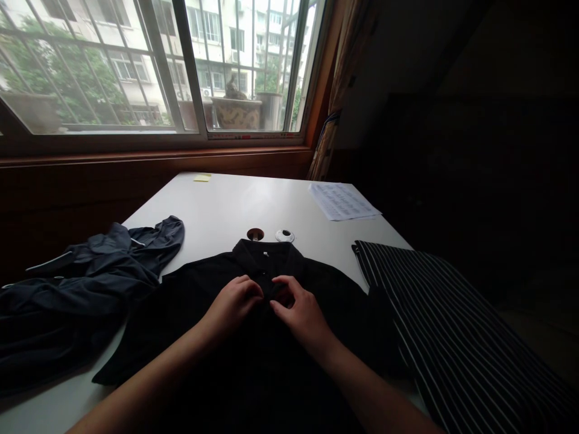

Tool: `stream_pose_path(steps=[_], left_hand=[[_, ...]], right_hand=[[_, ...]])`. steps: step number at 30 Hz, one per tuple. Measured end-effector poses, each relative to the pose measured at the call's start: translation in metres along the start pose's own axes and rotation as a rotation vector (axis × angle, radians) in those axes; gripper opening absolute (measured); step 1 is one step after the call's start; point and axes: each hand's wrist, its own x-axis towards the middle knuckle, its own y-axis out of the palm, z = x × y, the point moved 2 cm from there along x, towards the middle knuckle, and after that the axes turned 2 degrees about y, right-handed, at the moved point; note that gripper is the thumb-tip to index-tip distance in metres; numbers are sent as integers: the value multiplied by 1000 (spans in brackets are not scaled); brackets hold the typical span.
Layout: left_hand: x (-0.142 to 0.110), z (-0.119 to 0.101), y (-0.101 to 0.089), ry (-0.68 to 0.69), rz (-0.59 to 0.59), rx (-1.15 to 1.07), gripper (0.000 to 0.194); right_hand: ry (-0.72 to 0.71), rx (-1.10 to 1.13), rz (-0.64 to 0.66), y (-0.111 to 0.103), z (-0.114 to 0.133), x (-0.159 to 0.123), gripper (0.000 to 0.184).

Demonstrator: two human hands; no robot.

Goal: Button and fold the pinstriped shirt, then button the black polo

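A black collared shirt [335, 289] lies spread front side up on the white table, with its collar [293, 258] toward the window. Just below the collar, both my hands are at the front placket. My left hand [235, 301] has its fingers curled in and pinches the dark fabric. Close beside it, my right hand [298, 310] grips the shirt between thumb and curved fingers. A small light button shows above the fingertips. Any button between the fingers is too dark to make out.
Crumpled dark grey-blue clothing [104, 265] lies at the left, and black-and-white striped fabric [434, 301] at the right. Printed papers [344, 202], a yellow sticky note [202, 178], a cable hole [256, 234] and a white round cover [284, 235] are on the white table [226, 202].
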Motion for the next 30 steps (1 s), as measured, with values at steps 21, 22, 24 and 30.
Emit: stream_pose_path(steps=[21,22,24,30], left_hand=[[0,-8,4,-66,-39,-41,10],[0,-8,4,-68,-39,-42,10],[0,-8,4,-73,-44,-42,10],[-1,-10,3,-78,-57,-40,9]], right_hand=[[-15,91,-3,1,-1,0,31],[-17,87,-6,1,-1,0,31],[-20,89,-8,1,0,0,30],[-28,143,25,-1,2,-1,25]])
